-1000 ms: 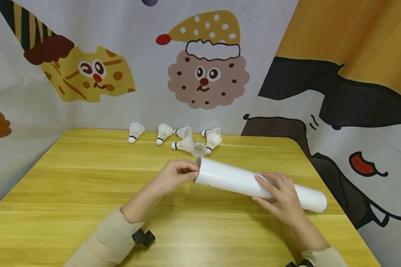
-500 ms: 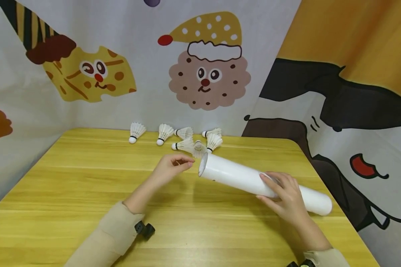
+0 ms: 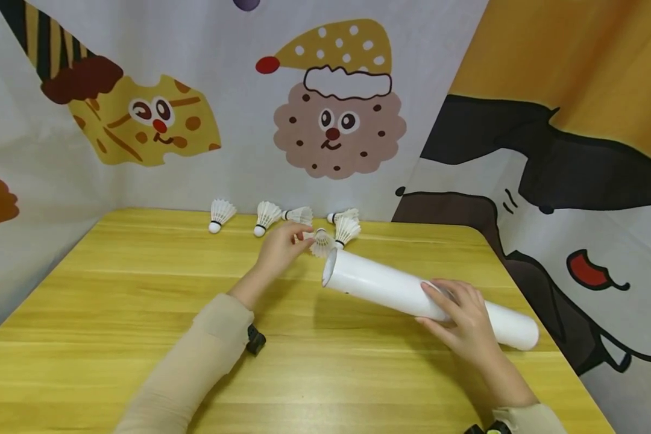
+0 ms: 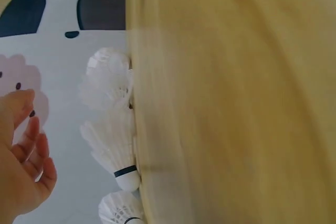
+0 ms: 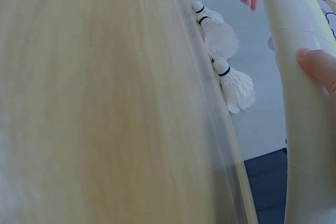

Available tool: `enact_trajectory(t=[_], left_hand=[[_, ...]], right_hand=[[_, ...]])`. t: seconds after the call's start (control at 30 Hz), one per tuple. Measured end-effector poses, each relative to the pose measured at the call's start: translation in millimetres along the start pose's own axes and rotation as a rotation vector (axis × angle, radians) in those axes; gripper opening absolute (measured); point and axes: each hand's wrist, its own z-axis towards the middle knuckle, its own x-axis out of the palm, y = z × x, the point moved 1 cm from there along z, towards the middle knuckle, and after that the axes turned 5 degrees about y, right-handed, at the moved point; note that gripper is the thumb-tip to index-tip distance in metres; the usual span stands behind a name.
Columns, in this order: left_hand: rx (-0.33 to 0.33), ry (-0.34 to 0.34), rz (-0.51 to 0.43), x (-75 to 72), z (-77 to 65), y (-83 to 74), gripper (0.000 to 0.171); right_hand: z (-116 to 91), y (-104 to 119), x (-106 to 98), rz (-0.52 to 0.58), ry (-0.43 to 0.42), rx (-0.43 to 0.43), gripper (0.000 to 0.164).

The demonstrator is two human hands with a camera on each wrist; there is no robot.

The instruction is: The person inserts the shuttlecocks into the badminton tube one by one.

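Note:
My right hand [image 3: 463,322] grips a long white tube [image 3: 382,283] around its middle, thumb on the near side. The tube's open end faces left and is raised towards the shuttlecocks; its other end is low at the right. My left hand [image 3: 279,250] reaches over the back of the table with fingers loosely bent and nothing held. Its fingertips are beside a shuttlecock [image 3: 322,242] that lies skirt towards me, and the hand hides most of another one. In the left wrist view, thumb and fingers [image 4: 37,150] are apart from the white shuttlecock [image 4: 113,142].
Several more shuttlecocks lie along the table's back edge, among them one alone at the left [image 3: 222,214], one near it [image 3: 267,217] and one at the right [image 3: 348,231]. A printed curtain [image 3: 195,187] hangs behind the wooden table [image 3: 114,313].
My left hand has left the tube's open end and moved back and up to the shuttlecocks. The tube shifted slightly right in my right hand's grip, then stayed still.

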Motion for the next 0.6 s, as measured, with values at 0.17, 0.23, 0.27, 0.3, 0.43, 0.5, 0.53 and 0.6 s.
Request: enact_trajectory(t=[0.17, 0.23, 0.27, 0.3, 0.43, 0.5, 0.53, 0.6], left_hand=[[-0.063, -0.021, 0.122, 12.0, 11.5, 4.1, 0.025], [-0.089, -0.026, 0.149, 17.3, 15.2, 5.5, 0.025], [-0.103, -0.029, 0.16, 19.8, 16.8, 6.3, 0.025], [-0.118, -0.031, 0.167, 21.8, 17.9, 6.7, 0.025], [-0.171, -0.035, 0.185, 28.3, 21.5, 6.2, 0.026], [-0.195, -0.031, 0.191, 31.0, 23.1, 5.2, 0.027], [-0.205, -0.031, 0.192, 32.3, 23.9, 4.7, 0.027], [-0.227, -0.032, 0.189, 34.3, 25.4, 3.7, 0.028]], right_hand=[[-0.2, -0.3, 1.0, 0.001, -0.001, -0.002, 0.056], [-0.5, -0.5, 0.9, 0.001, -0.002, -0.002, 0.056], [-0.5, -0.6, 0.9, 0.0, 0.001, -0.001, 0.056], [-0.5, -0.7, 0.9, 0.001, 0.003, 0.001, 0.056], [-0.1, -0.8, 0.6, -0.002, 0.016, 0.011, 0.056], [0.2, -0.8, 0.5, -0.001, 0.019, 0.013, 0.056], [0.3, -0.8, 0.5, 0.0, 0.019, 0.013, 0.056], [0.4, -1.0, 0.7, 0.003, 0.018, 0.013, 0.056]])
